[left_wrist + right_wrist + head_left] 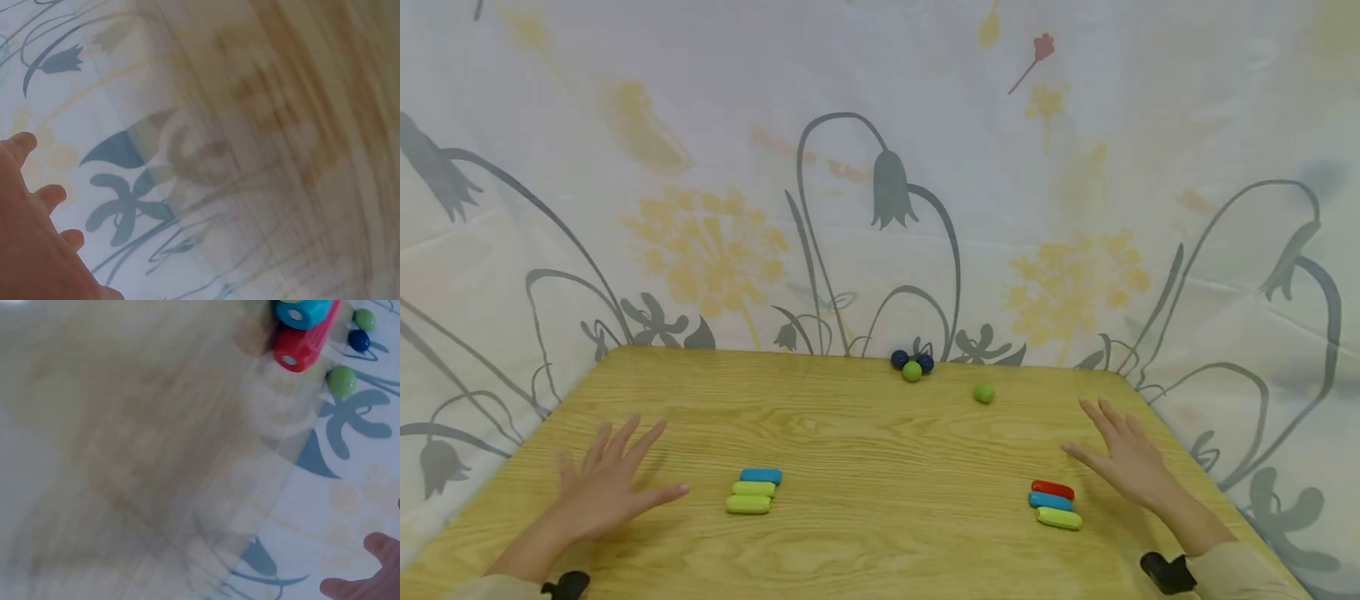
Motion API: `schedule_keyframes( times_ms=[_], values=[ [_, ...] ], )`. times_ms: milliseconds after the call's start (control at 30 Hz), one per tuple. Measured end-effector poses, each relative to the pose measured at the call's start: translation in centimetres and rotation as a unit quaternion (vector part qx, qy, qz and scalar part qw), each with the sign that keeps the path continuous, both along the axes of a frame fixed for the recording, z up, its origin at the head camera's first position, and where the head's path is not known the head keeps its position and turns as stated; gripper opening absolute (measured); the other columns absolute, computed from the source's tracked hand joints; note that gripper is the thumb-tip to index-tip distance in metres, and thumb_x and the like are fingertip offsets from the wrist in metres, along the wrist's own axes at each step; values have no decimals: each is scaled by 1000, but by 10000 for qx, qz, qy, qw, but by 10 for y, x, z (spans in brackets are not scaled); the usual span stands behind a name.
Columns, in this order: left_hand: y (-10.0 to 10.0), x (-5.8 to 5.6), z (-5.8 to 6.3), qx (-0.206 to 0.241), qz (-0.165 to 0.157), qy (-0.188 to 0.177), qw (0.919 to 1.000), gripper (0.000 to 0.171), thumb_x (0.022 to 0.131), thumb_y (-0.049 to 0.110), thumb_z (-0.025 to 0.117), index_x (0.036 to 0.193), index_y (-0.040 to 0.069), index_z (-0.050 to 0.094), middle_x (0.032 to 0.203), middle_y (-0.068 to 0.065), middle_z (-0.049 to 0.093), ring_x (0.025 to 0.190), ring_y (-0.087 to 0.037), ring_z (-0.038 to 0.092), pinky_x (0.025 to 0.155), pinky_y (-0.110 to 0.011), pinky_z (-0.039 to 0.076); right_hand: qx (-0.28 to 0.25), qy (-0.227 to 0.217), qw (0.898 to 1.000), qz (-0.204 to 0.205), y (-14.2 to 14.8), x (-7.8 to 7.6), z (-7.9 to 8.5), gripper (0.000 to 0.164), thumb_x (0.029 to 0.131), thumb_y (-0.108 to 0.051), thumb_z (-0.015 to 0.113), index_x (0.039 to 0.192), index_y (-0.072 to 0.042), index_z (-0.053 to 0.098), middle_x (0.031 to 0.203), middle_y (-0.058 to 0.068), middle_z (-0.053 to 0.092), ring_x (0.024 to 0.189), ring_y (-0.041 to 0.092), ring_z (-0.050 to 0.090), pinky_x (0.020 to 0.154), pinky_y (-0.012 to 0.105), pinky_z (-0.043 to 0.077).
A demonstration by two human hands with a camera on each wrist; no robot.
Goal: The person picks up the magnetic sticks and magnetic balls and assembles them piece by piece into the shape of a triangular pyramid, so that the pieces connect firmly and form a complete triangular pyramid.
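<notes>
My left hand (602,492) is over the left side of the table with its fingers spread, holding nothing. To its right lie three short rounded sticks side by side: a blue stick (761,475), a yellow-green stick (754,489) and a second yellow-green stick (748,504). On the other side my right hand (1123,458) has its fingers extended and holds nothing. Left of it lie a red stick (1053,489), a blue stick (1050,501) and a yellow-green stick (1058,518). In the right wrist view, the red stick (297,350) shows a pale spot on its end.
At the back edge of the wood-grain table (850,542), a green ball (912,371) sits against a dark blue ball (900,359) and another dark blue ball (926,363). Apart to the right is a second green ball (984,392). A flower-printed cloth (880,275) hangs behind.
</notes>
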State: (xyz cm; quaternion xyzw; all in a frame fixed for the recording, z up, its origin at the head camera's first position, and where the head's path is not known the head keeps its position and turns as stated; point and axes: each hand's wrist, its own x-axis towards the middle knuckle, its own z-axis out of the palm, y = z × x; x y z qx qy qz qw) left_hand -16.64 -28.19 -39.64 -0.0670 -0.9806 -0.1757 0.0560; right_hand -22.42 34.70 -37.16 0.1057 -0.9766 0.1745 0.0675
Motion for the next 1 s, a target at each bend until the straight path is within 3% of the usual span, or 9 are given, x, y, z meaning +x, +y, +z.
schedule_keyframes(
  times_ms=[133, 267, 467, 700, 1000],
  values=[
    [7, -5, 2, 309, -85, 105, 9994, 93, 80, 57, 62, 150, 14, 18, 146, -31, 14, 129, -56, 2, 85, -77, -9, -349, -15, 9990, 287, -13, -21, 3, 83, 90, -46, 56, 148, -3, 15, 146, 34, 10, 126, 60, 8, 91, 74, 11],
    [17, -11, 6, 635, -248, 260, 9973, 89, 80, 51, 66, 145, 4, 27, 143, -33, 21, 126, -58, 12, 89, -76, 8, -582, -84, 9973, 438, -22, -39, 3, 83, 90, -45, 57, 148, -1, 15, 146, 34, 11, 127, 57, 12, 91, 73, 15],
    [31, -19, 7, 1499, -707, 271, 9858, 74, 84, 36, 69, 136, -6, 38, 135, -33, 35, 121, -54, 29, 88, -68, 29, -901, -241, 9935, 647, -33, -69, 0, 83, 91, -43, 58, 147, 1, 15, 146, 32, 14, 129, 53, 16, 93, 69, 20],
    [46, -33, 2, 2281, -1261, -545, 9639, 57, 89, 30, 64, 132, -2, 46, 132, -24, 46, 120, -47, 39, 92, -57, 36, -1145, -475, 9889, 822, -42, -107, -5, 80, 90, -32, 61, 145, 6, 16, 144, 35, 16, 127, 53, 19, 94, 67, 23],
    [62, -48, 0, 2536, -2153, -1627, 9289, 46, 93, 25, 59, 127, -5, 50, 126, -22, 51, 113, -43, 47, 90, -52, 40, -1243, -675, 9875, 695, -39, -142, -15, 72, 89, -14, 62, 140, 13, 19, 139, 41, 17, 124, 57, 20, 95, 66, 23]
  ],
)
